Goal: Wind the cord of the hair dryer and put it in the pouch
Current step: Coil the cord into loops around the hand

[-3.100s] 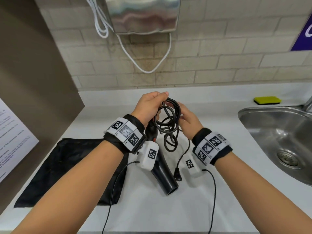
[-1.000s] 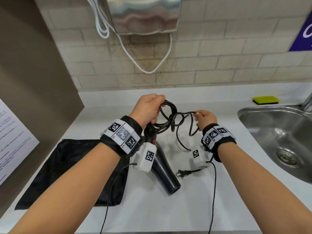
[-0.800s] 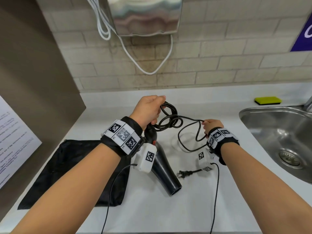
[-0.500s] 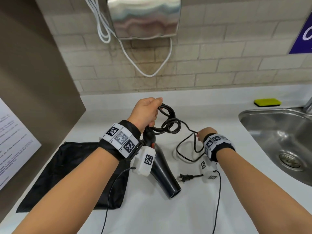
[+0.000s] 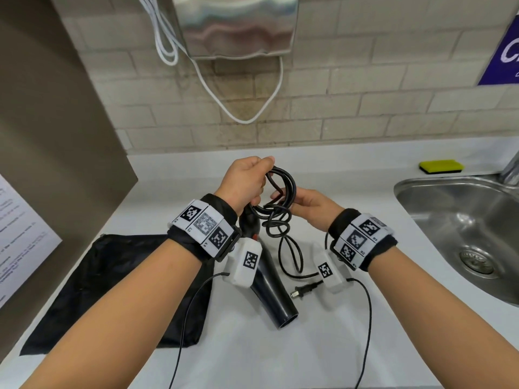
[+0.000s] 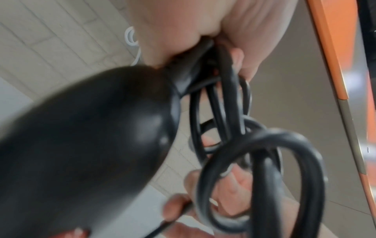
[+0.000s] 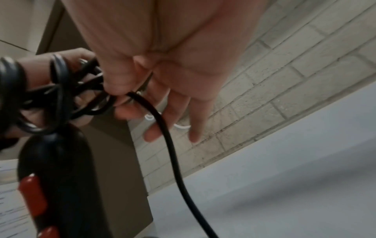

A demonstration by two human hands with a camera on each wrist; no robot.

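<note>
My left hand (image 5: 250, 179) grips the handle of the black hair dryer (image 5: 271, 300) together with several wound loops of its black cord (image 5: 281, 192); the nozzle points down toward me, just above the counter. Close to those loops, thumb and forefinger of my right hand (image 5: 284, 196) pinch the cord (image 7: 130, 95), while the other fingers (image 7: 197, 122) stay straight. The rest of the cord hangs in a loose loop (image 5: 292, 256), and its plug (image 5: 304, 291) lies on the counter. The black pouch (image 5: 106, 290) lies flat at the left, under my left forearm. The left wrist view shows the dryer body (image 6: 81, 145) and loops (image 6: 234, 128) close up.
A steel sink (image 5: 449, 220) is set into the white counter (image 5: 309, 355) at the right, with a yellow sponge (image 5: 441, 166) behind it. A metal hand dryer (image 5: 236, 23) with a white cord (image 5: 252, 116) hangs on the tiled wall. A brown partition (image 5: 56, 136) closes the left side.
My right hand, which had drawn the cord out to the right and down, has come back up to the left hand with another loop. The left hand kept its hold on the dryer.
</note>
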